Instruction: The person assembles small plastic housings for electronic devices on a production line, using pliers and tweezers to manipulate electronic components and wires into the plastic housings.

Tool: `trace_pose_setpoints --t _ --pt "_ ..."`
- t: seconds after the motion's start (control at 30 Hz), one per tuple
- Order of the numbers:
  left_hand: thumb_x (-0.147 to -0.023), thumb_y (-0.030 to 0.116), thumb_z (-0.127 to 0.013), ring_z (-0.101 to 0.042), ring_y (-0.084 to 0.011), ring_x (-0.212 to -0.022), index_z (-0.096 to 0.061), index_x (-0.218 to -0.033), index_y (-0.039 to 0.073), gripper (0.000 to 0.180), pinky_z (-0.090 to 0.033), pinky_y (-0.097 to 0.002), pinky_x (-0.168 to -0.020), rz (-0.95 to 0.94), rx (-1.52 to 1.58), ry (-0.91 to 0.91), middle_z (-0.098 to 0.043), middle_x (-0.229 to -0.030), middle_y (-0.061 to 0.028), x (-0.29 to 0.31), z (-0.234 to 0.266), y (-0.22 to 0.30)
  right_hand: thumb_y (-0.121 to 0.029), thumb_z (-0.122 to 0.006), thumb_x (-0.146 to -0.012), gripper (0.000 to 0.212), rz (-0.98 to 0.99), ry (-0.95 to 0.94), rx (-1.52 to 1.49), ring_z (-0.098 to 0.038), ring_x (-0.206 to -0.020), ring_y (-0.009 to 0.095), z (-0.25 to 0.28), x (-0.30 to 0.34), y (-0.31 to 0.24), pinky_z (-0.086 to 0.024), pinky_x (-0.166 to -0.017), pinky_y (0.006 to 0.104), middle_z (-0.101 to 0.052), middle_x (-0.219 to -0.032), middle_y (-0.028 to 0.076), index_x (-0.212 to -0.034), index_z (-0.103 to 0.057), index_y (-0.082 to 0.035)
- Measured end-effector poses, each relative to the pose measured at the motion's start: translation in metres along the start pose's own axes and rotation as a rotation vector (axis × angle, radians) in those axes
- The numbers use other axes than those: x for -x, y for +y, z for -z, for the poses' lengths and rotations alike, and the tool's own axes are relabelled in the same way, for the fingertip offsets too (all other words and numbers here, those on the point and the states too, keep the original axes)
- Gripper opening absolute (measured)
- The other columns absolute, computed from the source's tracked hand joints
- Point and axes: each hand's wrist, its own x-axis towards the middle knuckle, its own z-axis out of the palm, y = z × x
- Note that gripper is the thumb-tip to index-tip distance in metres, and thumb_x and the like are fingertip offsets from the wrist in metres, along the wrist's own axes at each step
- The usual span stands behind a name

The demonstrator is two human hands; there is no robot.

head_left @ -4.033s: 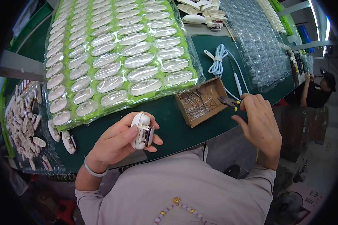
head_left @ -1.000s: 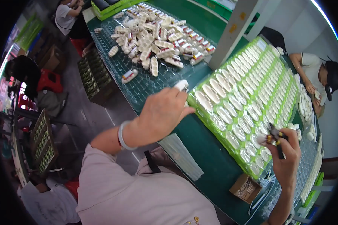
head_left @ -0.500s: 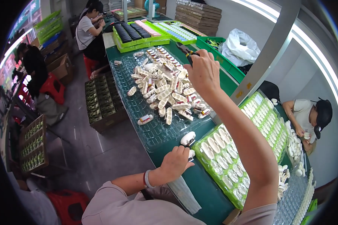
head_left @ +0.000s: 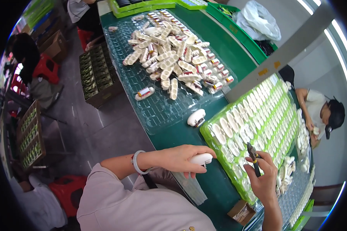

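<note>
My left hand, near the table's front edge, is closed around a white rounded plastic casing, gripped between thumb and fingers. In my right hand is a pair of pliers with black and yellow handles, jaws pointing up and away. The pliers hover over a green-edged tray holding rows of white oval shells. A second white casing, with a dark part at its underside, rests on the green table beyond my left hand.
Farther off, a heap of cream oval pieces lies on a clear blister sheet. A metal post rises behind the tray. At right sits a co-worker near loose white pieces. A small cardboard box stands by the tray's near corner.
My right hand has brought the pliers from beyond the heap back toward me, over the tray. My left hand has shifted slightly right, with the white casing in it. The view has tilted down.
</note>
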Motion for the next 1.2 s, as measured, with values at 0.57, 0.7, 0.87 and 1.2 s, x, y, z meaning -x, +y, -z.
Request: trace_pose_setpoints --t 0.57,0.7,0.87,1.2 --pt "-0.087 0.014 -0.057 -0.049 -0.0105 -0.086 -0.027 -0.125 0.009 0.049 -0.045 -0.0230 -0.073 -0.332 0.115 -0.371 -0.046 -0.101 -0.0055 -0.115 -0.095 0.017 -0.006 -0.075 -0.060 0.023 -0.139 0.489 0.136 -0.053 -0.075 0.027 -0.024 0.121 0.044 -0.039 -0.063 0.0349 -0.055 -0.089 0.009 -0.076 -0.059 -0.001" --pt "-0.087 0.012 -0.055 -0.046 -0.0142 -0.094 -0.026 -0.125 0.005 0.048 -0.040 -0.0276 -0.084 -0.448 -0.087 -0.291 -0.044 -0.105 -0.0082 -0.116 -0.100 0.007 -0.006 -0.074 -0.059 0.023 -0.126 0.488 0.116 -0.051 -0.072 0.025 -0.037 0.126 0.049 -0.037 -0.060 0.0353 -0.053 -0.089 0.008 -0.074 -0.057 -0.002" --pt "-0.087 0.015 -0.053 -0.044 -0.0163 -0.095 -0.028 -0.122 0.004 0.045 -0.037 -0.0314 -0.086 -0.499 -0.120 -0.258 -0.042 -0.107 -0.0106 -0.115 -0.100 0.001 -0.006 -0.073 -0.058 0.024 -0.132 0.481 0.105 -0.051 -0.072 0.025 -0.041 0.124 0.051 -0.036 -0.060 0.0357 -0.054 -0.090 0.008 -0.074 -0.056 -0.002" --pt "-0.087 0.015 -0.055 -0.048 -0.0265 -0.096 -0.028 -0.120 0.001 0.045 -0.040 -0.0341 -0.086 -0.817 -0.377 -0.135 -0.044 -0.109 -0.0166 -0.118 -0.095 -0.010 -0.009 -0.074 -0.060 0.024 -0.151 0.458 0.132 -0.051 -0.071 0.026 -0.050 0.121 0.045 -0.038 -0.059 0.0357 -0.053 -0.088 0.010 -0.070 -0.053 -0.002"
